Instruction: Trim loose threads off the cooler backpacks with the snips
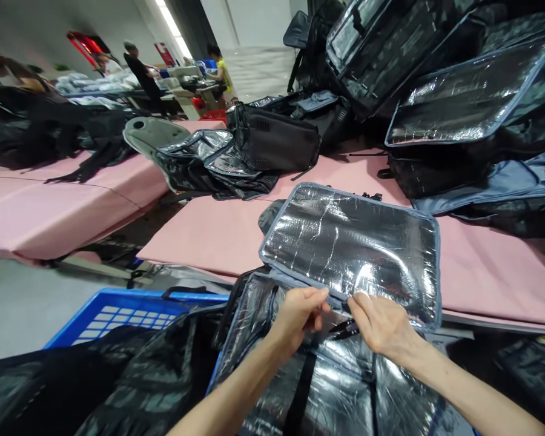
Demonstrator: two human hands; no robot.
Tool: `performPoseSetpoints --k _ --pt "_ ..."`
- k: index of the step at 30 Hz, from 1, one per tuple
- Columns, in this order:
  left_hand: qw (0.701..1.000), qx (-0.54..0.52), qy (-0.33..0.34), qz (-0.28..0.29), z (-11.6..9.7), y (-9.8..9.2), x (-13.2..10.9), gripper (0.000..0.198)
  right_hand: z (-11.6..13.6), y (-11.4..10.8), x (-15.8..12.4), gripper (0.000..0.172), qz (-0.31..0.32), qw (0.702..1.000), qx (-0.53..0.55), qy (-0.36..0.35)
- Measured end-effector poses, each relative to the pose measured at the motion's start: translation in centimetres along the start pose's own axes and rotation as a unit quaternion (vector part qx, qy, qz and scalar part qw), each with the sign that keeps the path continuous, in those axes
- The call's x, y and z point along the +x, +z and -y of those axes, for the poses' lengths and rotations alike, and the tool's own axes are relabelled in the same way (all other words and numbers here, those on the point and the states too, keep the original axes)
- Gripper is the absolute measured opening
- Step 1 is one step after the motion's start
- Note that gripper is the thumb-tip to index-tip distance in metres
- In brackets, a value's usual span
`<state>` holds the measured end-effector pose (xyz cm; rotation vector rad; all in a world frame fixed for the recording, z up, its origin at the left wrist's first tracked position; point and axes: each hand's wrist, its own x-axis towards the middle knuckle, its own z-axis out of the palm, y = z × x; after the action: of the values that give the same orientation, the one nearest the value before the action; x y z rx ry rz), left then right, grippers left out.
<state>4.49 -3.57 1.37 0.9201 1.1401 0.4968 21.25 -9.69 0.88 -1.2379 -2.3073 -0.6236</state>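
Observation:
An insulated bag (318,375) with a shiny silver lining lies open in front of me, its lid (354,242) folded back onto the pink table. Blue-grey binding edges the lid. My left hand (302,315) is closed in a pinch beside the seam between lid and body; whatever its fingertips hold is too small to make out. Just to its right, my right hand (381,321) is closed, fingertips at the same binding. Black thread snips (344,330) stick out from under that hand, blades pointing left; their handle is hidden in the palm.
A blue plastic crate (95,309) with dark bags stands at the lower left. Several more bags (277,136) lie on the pink table (209,233), with a tall pile (472,91) at the right. Another pink-covered table (72,200) is on the left; people work in the background.

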Motion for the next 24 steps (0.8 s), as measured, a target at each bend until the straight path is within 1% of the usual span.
performPoseSetpoints --k 1,3,5,7,9,10,12,14,16,19,24 --pt "1.000 -0.018 -0.001 -0.012 0.4 0.1 0.3 0.035 0.1 0.1 -0.1 0.025 -0.002 1.000 0.004 -0.005" --pt "0.997 -0.049 0.023 -0.047 1.2 0.4 0.7 0.036 0.1 0.0 -0.3 0.026 0.001 1.000 0.013 0.010" --pt "0.994 -0.069 0.057 -0.063 1.9 0.5 0.9 0.036 -0.5 -0.3 -0.4 0.023 0.022 0.997 0.042 0.057" --pt "0.992 -0.076 0.082 -0.055 2.4 0.7 1.2 0.036 -1.6 -1.0 -0.2 0.017 0.068 0.986 0.084 0.125" --pt "0.991 -0.074 0.101 -0.045 2.6 0.7 1.3 0.036 -2.7 -1.7 0.1 0.032 0.104 0.973 0.110 0.174" --pt "0.991 -0.070 0.109 -0.044 2.6 0.7 1.3 0.036 -3.2 -1.9 0.4 0.035 0.112 0.970 0.112 0.184" --pt "0.990 -0.068 0.119 -0.044 2.6 0.6 1.4 0.035 -3.8 -2.0 1.0 0.028 0.110 0.973 0.101 0.176" --pt "0.989 -0.069 0.126 -0.043 2.7 0.6 1.5 0.035 -3.8 -1.5 1.7 0.017 0.107 0.980 0.083 0.146" --pt "0.988 -0.070 0.132 -0.043 2.8 0.5 1.6 0.035 -3.5 -0.9 2.3 0.011 0.105 0.986 0.055 0.119" --pt "0.987 -0.068 0.141 -0.045 3.1 0.5 1.7 0.035 -3.1 -0.3 2.9 0.007 0.104 0.990 0.021 0.090" --pt "0.987 -0.057 0.142 -0.054 3.1 0.7 1.7 0.037 -3.1 -0.4 3.2 0.007 0.113 0.991 0.007 0.069"
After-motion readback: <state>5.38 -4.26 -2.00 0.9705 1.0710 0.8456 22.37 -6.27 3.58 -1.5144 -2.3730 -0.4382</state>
